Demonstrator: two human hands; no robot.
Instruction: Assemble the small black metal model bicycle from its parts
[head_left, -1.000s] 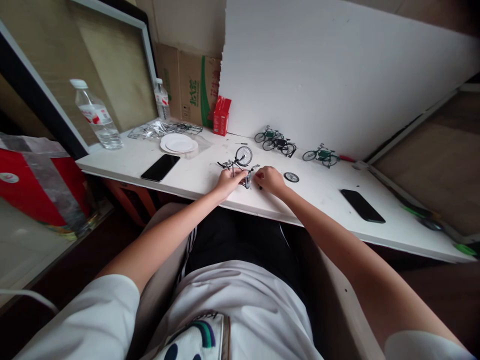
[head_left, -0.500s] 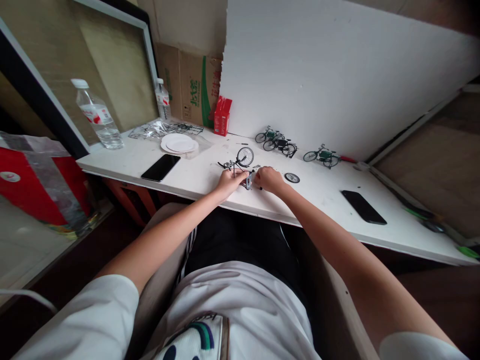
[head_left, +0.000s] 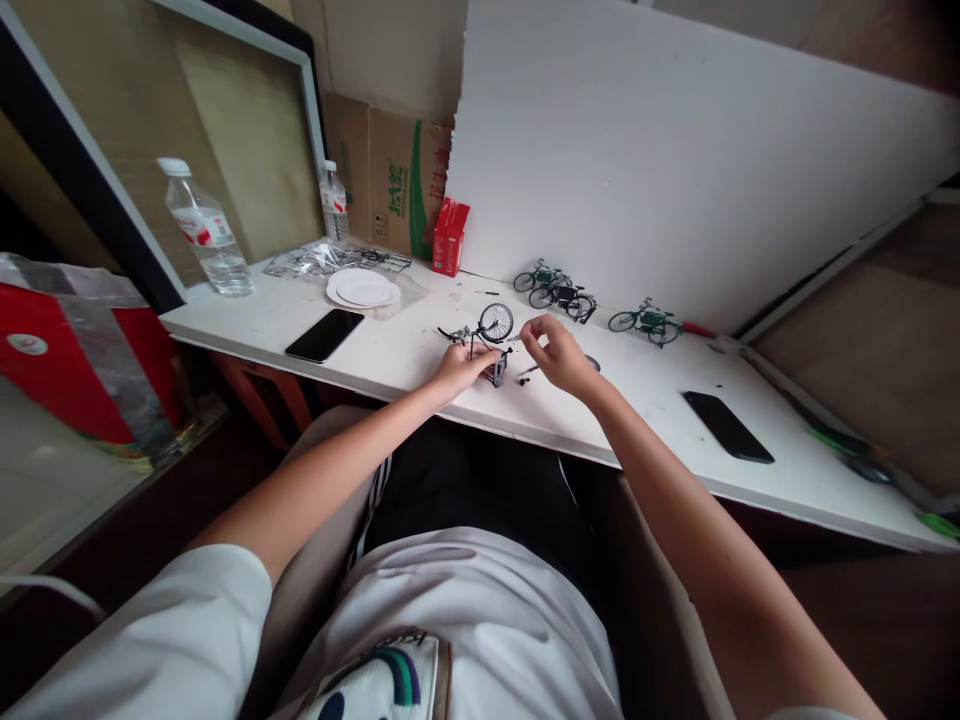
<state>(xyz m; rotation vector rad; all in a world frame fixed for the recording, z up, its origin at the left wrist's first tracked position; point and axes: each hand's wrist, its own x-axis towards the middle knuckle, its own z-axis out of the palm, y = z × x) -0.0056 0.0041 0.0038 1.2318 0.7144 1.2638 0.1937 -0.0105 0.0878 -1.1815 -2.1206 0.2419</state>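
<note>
My left hand (head_left: pixel 459 368) grips a small model bicycle (head_left: pixel 480 335), which has one spoked wheel (head_left: pixel 496 322) fitted at its far end. Black frame parts stick out past the fingertips. Just right of the bicycle, my right hand (head_left: pixel 556 352) is raised a little over the table, thumb and forefinger drawn together. Whatever lies between those fingertips is too small to make out. Below it, a thin dark rod-like piece (head_left: pixel 529 371) and a small black part (head_left: pixel 523 382) lie on the tabletop. A loose wheel (head_left: pixel 594 363) is mostly hidden behind my right hand.
Several model bicycles (head_left: pixel 646 322) stand along the back panel. Phones lie at left (head_left: pixel 325 335) and right (head_left: pixel 727 425). White plates (head_left: pixel 364 288), clear wrapping (head_left: pixel 315 260), a red box (head_left: pixel 450 237) and water bottles (head_left: pixel 206 240) occupy the left side.
My right hand has lifted away from the bicycle's near end and shifted right and farther back, uncovering the rod-like piece and covering most of the loose wheel. My left hand keeps its hold.
</note>
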